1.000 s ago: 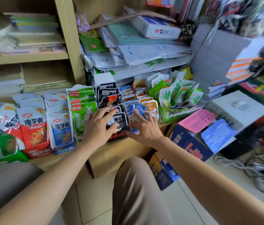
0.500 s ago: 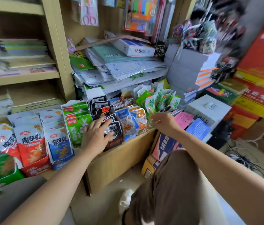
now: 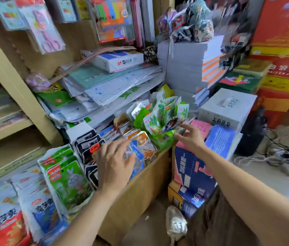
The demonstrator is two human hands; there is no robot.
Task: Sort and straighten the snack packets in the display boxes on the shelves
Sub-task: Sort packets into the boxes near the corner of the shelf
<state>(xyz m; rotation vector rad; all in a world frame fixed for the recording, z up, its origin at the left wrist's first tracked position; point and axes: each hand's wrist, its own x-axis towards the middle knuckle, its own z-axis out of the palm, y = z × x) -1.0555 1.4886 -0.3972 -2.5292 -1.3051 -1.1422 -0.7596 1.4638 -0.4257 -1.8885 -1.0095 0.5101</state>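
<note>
Along the front edge of the shelf most of the sorting looks done. From the left end, the red konjac packets, blue konjac packets, green rabbit-print packets and black packets each stand in their own row, leaning back fairly evenly.

The left hand lies with fingers spread and nothing gripped over the blue and orange packets near the middle. Motion blur hides whether the palm presses on them. This row seems close to tidy.

At the right end, the green packets fan out at all angles, and what may be a stray dark packet sits among them. The right hand reaches toward that bunch with fingers extended and empty, just short of its lower edge.

Squaring the green bunch and pulling any strays is, I judge, the main work left.
</note>
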